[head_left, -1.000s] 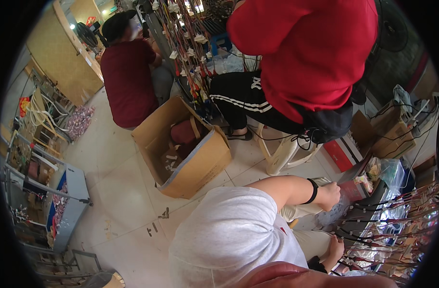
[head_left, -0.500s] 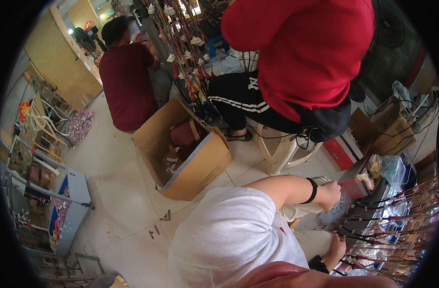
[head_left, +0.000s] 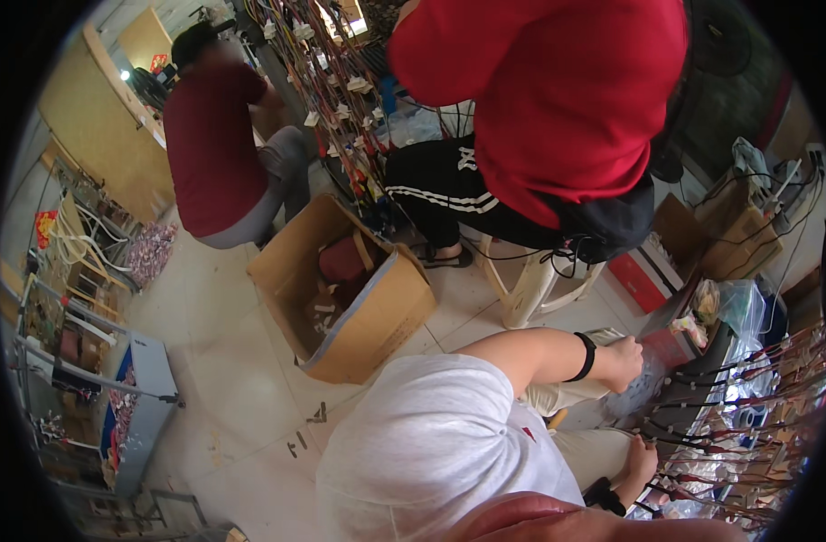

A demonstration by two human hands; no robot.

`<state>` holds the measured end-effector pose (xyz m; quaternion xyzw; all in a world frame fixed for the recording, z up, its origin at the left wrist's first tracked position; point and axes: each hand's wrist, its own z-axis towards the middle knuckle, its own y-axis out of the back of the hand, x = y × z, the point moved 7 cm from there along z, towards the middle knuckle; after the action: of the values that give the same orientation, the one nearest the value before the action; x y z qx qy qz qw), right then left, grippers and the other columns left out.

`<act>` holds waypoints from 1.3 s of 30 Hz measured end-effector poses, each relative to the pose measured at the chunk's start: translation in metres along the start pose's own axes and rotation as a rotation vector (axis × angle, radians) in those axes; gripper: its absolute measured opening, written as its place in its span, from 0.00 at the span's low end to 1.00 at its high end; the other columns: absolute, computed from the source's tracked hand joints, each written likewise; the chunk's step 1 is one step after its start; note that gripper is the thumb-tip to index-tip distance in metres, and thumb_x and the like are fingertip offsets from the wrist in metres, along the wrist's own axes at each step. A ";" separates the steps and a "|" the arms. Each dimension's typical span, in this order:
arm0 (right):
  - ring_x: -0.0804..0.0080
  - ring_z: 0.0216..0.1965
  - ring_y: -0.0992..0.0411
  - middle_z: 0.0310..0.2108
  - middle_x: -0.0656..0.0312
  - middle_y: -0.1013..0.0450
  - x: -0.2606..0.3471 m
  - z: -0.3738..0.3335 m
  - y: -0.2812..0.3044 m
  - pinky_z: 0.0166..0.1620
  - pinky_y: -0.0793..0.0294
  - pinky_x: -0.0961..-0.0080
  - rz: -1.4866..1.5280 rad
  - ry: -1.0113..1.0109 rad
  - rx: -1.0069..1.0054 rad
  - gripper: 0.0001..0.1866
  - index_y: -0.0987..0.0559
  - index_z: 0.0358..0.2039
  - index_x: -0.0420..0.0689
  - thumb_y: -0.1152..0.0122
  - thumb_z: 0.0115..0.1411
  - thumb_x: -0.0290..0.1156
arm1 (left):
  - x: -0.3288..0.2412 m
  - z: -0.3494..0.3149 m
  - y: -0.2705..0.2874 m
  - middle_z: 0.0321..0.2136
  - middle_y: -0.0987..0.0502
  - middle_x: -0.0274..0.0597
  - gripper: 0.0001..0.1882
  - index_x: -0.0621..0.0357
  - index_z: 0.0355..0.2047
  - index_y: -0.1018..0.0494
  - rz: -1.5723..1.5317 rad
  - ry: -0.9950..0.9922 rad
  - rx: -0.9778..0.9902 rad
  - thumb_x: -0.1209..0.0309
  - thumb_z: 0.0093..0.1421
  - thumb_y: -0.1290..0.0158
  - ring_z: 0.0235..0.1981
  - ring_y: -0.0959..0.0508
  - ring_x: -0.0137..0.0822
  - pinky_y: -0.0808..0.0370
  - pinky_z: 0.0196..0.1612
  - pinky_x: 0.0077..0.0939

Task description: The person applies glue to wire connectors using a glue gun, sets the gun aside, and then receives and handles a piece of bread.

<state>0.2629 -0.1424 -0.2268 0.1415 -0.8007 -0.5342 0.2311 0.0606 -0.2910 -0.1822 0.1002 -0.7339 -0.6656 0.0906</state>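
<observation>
My left hand (head_left: 623,364), a black band on its wrist, has curled fingers. It is over my light trousers, beside a clear plastic bag (head_left: 643,396). What it holds, if anything, is hidden. Lower down, my right hand (head_left: 642,462) is closed, with a black band at its wrist, next to black cable ends; its grip is too small to make out. Bundles of dark wires (head_left: 738,443) with red and white parts spread out to the right of both hands.
An open cardboard box (head_left: 368,321) with dark red items stands on the tiled floor. Beyond it, a person in red (head_left: 567,108) sits on a cream plastic stool (head_left: 530,294). Another person in dark red (head_left: 210,154) crouches at far left. Hanging wires (head_left: 332,99) crowd the top.
The person in dark red has shifted left, and more of their legs shows. The person in red also appears slightly further left. My hands stay in nearly the same places, still closed.
</observation>
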 end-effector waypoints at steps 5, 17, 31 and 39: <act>0.46 0.50 0.26 0.45 0.46 0.23 -0.001 0.001 0.001 0.53 0.29 0.56 0.001 -0.023 -0.028 0.28 0.19 0.45 0.44 0.43 0.55 0.54 | -0.001 0.002 -0.004 0.39 0.19 0.36 0.17 0.49 0.36 0.17 0.025 -0.008 0.015 0.56 0.53 0.48 0.47 0.25 0.37 0.32 0.45 0.35; 0.44 0.47 0.26 0.44 0.46 0.23 -0.007 0.013 -0.008 0.49 0.28 0.53 -0.028 0.012 -0.045 0.28 0.20 0.46 0.44 0.43 0.55 0.55 | -0.003 0.000 0.000 0.40 0.19 0.40 0.18 0.51 0.36 0.17 0.025 -0.047 0.016 0.56 0.52 0.47 0.46 0.23 0.38 0.30 0.46 0.35; 0.53 0.51 0.27 0.48 0.51 0.25 0.039 -0.074 0.079 0.52 0.27 0.60 0.054 -0.123 -0.172 0.25 0.20 0.48 0.46 0.43 0.55 0.48 | 0.035 0.003 0.003 0.30 0.19 0.41 0.13 0.51 0.27 0.18 -0.014 -0.198 -0.363 0.58 0.47 0.45 0.36 0.21 0.44 0.24 0.38 0.41; 0.56 0.50 0.27 0.48 0.53 0.26 0.051 -0.161 0.123 0.53 0.27 0.59 -0.285 0.224 -0.310 0.21 0.21 0.47 0.44 0.44 0.57 0.41 | 0.002 0.009 0.008 0.35 0.19 0.40 0.16 0.53 0.32 0.18 -0.019 -0.303 -0.334 0.58 0.53 0.49 0.42 0.22 0.44 0.25 0.43 0.41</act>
<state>0.3059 -0.2457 -0.0509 0.2743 -0.6503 -0.6591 0.2597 0.0562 -0.2825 -0.1756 -0.0104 -0.6179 -0.7861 -0.0114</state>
